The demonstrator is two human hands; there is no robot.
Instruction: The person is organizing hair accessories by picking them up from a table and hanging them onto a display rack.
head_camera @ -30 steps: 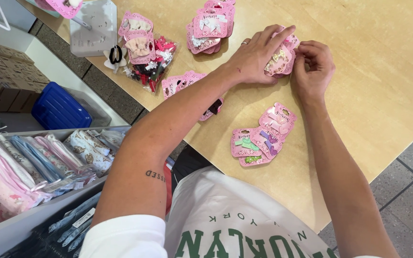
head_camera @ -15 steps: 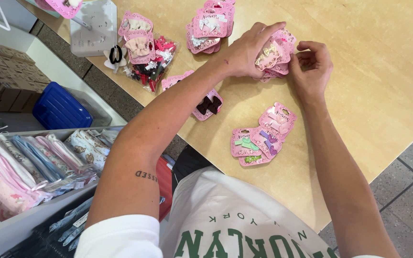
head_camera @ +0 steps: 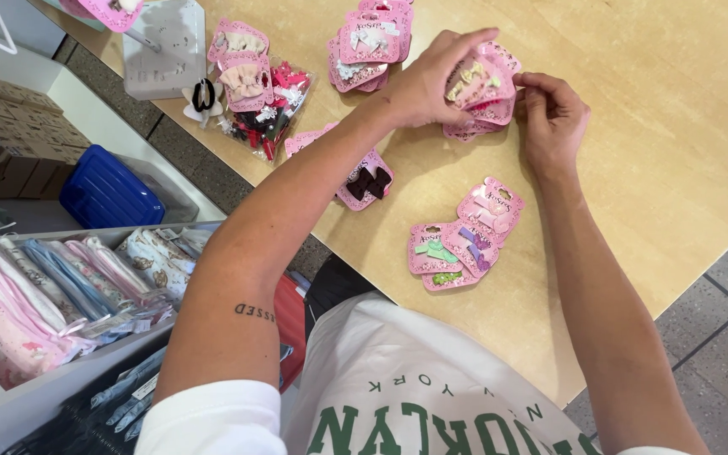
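My left hand [head_camera: 427, 80] grips a stack of pink hair-clip cards [head_camera: 482, 88] and holds it tilted just above the wooden table [head_camera: 659, 126]. My right hand [head_camera: 554, 122] pinches the right edge of the same stack with thumb and forefinger. Nearer to me on the table lies a fanned group of pink cards with coloured clips [head_camera: 463, 236]. A pink card with dark bows [head_camera: 366, 181] lies under my left forearm.
Another pile of pink cards [head_camera: 368, 42] and a bag of red and black bows [head_camera: 267, 109] lie at the table's far left. A clear display stand [head_camera: 166, 46] stands there too. A blue bin [head_camera: 107, 194] and a tray of packaged fabric [head_camera: 52, 286] sit left of the table.
The stack has lifted and tilted up off the table. My left forearm has shifted, uncovering the card with dark bows. My right fingers now pinch the stack's edge.
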